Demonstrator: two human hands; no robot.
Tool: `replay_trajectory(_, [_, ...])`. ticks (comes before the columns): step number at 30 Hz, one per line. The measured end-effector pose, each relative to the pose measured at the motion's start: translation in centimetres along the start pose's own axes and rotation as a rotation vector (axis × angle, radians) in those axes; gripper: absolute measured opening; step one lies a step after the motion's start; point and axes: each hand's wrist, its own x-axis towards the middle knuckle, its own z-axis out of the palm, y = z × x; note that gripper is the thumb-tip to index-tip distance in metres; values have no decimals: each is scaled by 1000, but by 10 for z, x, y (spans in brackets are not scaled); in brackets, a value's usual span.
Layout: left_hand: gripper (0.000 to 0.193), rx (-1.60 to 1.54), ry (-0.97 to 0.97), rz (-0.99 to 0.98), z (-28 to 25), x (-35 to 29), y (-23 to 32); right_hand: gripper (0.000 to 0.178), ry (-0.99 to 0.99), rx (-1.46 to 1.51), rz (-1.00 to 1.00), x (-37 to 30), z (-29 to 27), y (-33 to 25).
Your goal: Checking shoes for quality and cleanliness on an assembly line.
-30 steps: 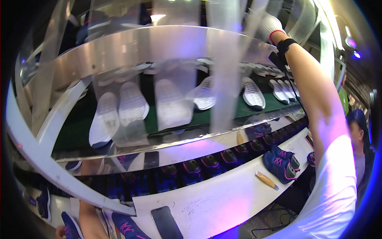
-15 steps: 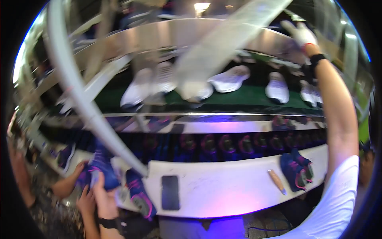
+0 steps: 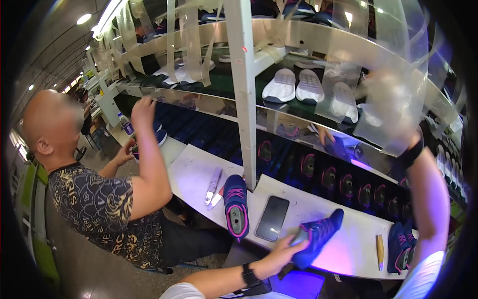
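My left hand (image 3: 283, 253) grips a navy sneaker (image 3: 323, 234) with pink laces by its heel and collar, over the white bench. At the upper right, my right hand (image 3: 386, 94), pale and smeared by motion, is behind or against a clear plastic strip (image 3: 398, 134); its fingers cannot be made out. Around it white shoe soles (image 3: 343, 102) stand on the green shelf. A second navy sneaker (image 3: 236, 209) lies on the bench left of my left hand, and a black phone (image 3: 272, 218) is between the two shoes.
A grey-white post (image 3: 243, 99) rises beside the bench. At left a co-worker (image 3: 99, 199) stands with one arm raised. White-handled tools (image 3: 214, 187) lie near the post; a wooden-handled tool (image 3: 380, 251) and a sneaker pair (image 3: 400, 246) lie at right. Shoes line the dark lower conveyor (image 3: 328, 177).
The view has swung left, bringing the co-worker into sight. My left hand has come away from another person's hands with the sneaker. My right hand has lowered toward the soles.
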Motion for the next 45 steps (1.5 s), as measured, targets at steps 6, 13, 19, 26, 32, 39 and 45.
replay_trajectory(6, [53,583,92,114,15,43,4,80,-564,-44,177,83,147,-154])
replay_trajectory(13, [60,1628,9,765,31,-3,-22,70,-610,-121,207,45,56,-167])
replay_trajectory(19, [58,1590,21,976,31,-48,-47,35,-400,-277,146,-58,-82,-162])
replay_trajectory(26, [55,1804,-43,878,80,-51,-10,33,-22,-48,224,-175,-218,-265])
replay_trajectory(32, [48,1672,-437,331,150,46,8,30,334,-110,902,-315,-261,-323])
replay_trajectory(39, [41,1225,-331,854,137,-6,22,55,596,681,1213,-363,-170,-361])
replay_trajectory(45, [53,744,-346,801,129,-65,13,59,619,664,1309,-355,-163,-363])
